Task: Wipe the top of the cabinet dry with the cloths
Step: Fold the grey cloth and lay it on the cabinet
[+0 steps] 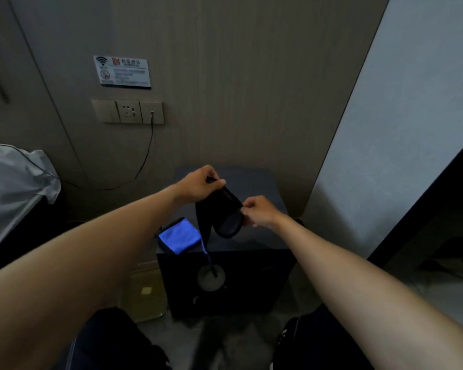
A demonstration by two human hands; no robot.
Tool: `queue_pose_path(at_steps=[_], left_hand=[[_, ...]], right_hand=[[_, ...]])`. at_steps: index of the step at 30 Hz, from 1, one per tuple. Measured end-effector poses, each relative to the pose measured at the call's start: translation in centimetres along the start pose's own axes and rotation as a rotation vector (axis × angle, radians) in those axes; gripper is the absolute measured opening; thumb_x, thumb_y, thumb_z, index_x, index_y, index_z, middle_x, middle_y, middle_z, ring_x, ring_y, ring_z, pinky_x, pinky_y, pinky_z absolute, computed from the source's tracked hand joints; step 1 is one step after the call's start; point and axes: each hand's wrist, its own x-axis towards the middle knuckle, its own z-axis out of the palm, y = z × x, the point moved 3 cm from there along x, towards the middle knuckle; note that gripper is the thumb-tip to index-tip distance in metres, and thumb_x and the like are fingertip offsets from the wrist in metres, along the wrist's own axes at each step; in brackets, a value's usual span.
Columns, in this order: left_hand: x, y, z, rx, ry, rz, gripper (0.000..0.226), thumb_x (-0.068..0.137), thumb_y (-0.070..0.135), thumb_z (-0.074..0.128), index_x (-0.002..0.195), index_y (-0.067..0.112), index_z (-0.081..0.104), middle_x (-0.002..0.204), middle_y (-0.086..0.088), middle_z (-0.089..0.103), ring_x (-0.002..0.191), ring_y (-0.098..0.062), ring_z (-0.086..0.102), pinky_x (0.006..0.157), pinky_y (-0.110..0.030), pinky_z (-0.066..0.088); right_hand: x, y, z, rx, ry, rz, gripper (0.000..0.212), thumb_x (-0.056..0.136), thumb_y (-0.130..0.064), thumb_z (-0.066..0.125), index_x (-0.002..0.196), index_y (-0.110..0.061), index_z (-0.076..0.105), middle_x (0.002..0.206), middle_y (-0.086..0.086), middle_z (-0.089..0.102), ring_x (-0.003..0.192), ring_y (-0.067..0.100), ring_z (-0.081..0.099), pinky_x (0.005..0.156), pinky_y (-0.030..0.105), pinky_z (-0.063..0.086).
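The cabinet (pixel 254 182) stands against the wall, its dark top bare apart from a blue cloth (pixel 179 235) lying at its front left corner. Above the top, a dark cloth (pixel 219 209) hangs stretched between both hands: the left hand (pixel 198 186) pinches its upper edge, the right hand (pixel 259 210) pinches the opposite edge. This looks like unfolding before wiping. Next, the dark cloth needs lowering flat onto the cabinet top and sweeping across it.

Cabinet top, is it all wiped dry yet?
Not yet, it seems. Both hands, left hand and right hand, hold a dark cloth up above the cabinet. A blue cloth lies on its front left corner. Wiping is left; wetness can't be seen.
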Motion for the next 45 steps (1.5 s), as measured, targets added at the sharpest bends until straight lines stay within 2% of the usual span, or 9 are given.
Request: queue_pose_path(at_steps=[7, 13, 19, 22, 29, 33, 36, 40, 45], left_hand=[[-0.5, -1.8, -2.0, 0.11, -0.236, -0.072, 0.074, 0.061, -0.008, 0.08, 0.125, 0.019, 0.053, 0.11, -0.003, 0.057, 0.099, -0.021, 0.058, 0.072, -0.028, 0.048], [-0.5, -3.4, -2.4, 0.136, -0.149, -0.248, 0.021, 0.087, 0.011, 0.069, 0.105, 0.003, 0.074, 0.073, -0.003, 0.061, 0.065, -0.014, 0.056, 0.058, -0.021, 0.045], [-0.5, -4.5, -2.5, -0.082, -0.098, -0.296, 0.03, 0.097, 0.026, 0.06, 0.105, -0.002, 0.07, 0.099, -0.012, 0.067, 0.089, -0.021, 0.061, 0.079, -0.032, 0.048], [-0.5, -4.7, -2.4, -0.153, -0.119, -0.265, 0.03, 0.098, 0.027, 0.058, 0.096, 0.0, 0.069, 0.092, -0.013, 0.066, 0.08, -0.018, 0.06, 0.074, -0.032, 0.05], [-0.8, -4.9, -2.0, -0.272, -0.052, -0.285, 0.025, 0.1, 0.023, 0.055, 0.08, 0.01, 0.062, 0.074, -0.006, 0.055, 0.061, -0.015, 0.052, 0.05, -0.021, 0.047], [-0.9, -4.8, -2.1, -0.354, -0.002, -0.327, 0.028, 0.101, 0.021, 0.052, 0.075, 0.012, 0.057, 0.068, -0.005, 0.05, 0.056, -0.015, 0.049, 0.046, -0.023, 0.045], [-0.9, -5.0, -2.1, -0.429, 0.009, -0.369, 0.025, 0.102, 0.019, 0.052, 0.077, 0.011, 0.053, 0.069, -0.006, 0.047, 0.056, -0.017, 0.047, 0.044, -0.024, 0.046], [-1.2, -5.5, -2.1, -0.61, 0.066, -0.456, 0.008, 0.097, 0.014, 0.059, 0.104, 0.013, 0.055, 0.091, -0.009, 0.053, 0.071, -0.019, 0.055, 0.054, -0.033, 0.05], [-1.3, -5.4, -1.6, -0.74, 0.025, -0.451, 0.022, 0.1, 0.011, 0.054, 0.12, 0.012, 0.061, 0.105, -0.012, 0.059, 0.09, -0.023, 0.061, 0.073, -0.037, 0.055]], right_hand=[[1.7, -1.5, -2.2, 0.101, 0.088, -0.031, 0.02, 0.103, -0.02, 0.037, 0.088, -0.019, 0.05, 0.082, 0.0, 0.051, 0.078, 0.015, 0.049, 0.063, 0.028, 0.038], [1.9, -2.3, -4.2, 0.144, 0.161, -0.184, 0.019, 0.097, -0.029, 0.059, 0.099, -0.011, 0.064, 0.092, 0.0, 0.064, 0.086, 0.012, 0.056, 0.07, 0.023, 0.042], [2.1, -1.0, -5.9, -0.005, -0.19, -0.059, 0.055, 0.065, -0.02, 0.092, 0.115, -0.015, 0.069, 0.111, 0.004, 0.072, 0.101, 0.017, 0.068, 0.093, 0.031, 0.054], [2.1, -0.1, -6.2, -0.169, -0.269, 0.066, 0.038, 0.069, -0.013, 0.088, 0.104, -0.007, 0.074, 0.1, 0.011, 0.074, 0.09, 0.023, 0.07, 0.077, 0.033, 0.059], [2.1, 1.9, -6.0, 0.325, -0.233, 0.194, 0.049, 0.081, -0.008, 0.076, 0.127, -0.013, 0.061, 0.125, 0.016, 0.065, 0.109, 0.032, 0.066, 0.086, 0.046, 0.057], [1.9, 1.7, -5.5, 0.597, -0.189, 0.156, 0.055, 0.088, -0.003, 0.069, 0.136, -0.019, 0.047, 0.12, 0.014, 0.065, 0.09, 0.028, 0.07, 0.07, 0.042, 0.058], [1.8, 1.7, -5.5, 0.708, -0.185, 0.149, 0.062, 0.088, -0.004, 0.07, 0.142, -0.019, 0.044, 0.107, 0.012, 0.068, 0.077, 0.021, 0.072, 0.061, 0.035, 0.057], [2.2, 1.5, -5.9, 0.788, -0.183, 0.109, 0.101, 0.073, 0.013, 0.076, 0.151, -0.034, 0.032, 0.137, 0.015, 0.046, 0.122, 0.028, 0.058, 0.071, 0.033, 0.058], [2.6, 1.0, -6.7, 0.588, -0.022, 0.013, 0.114, 0.07, 0.023, 0.072, 0.15, -0.046, 0.029, 0.145, 0.02, 0.038, 0.129, 0.03, 0.048, 0.099, 0.041, 0.051]])
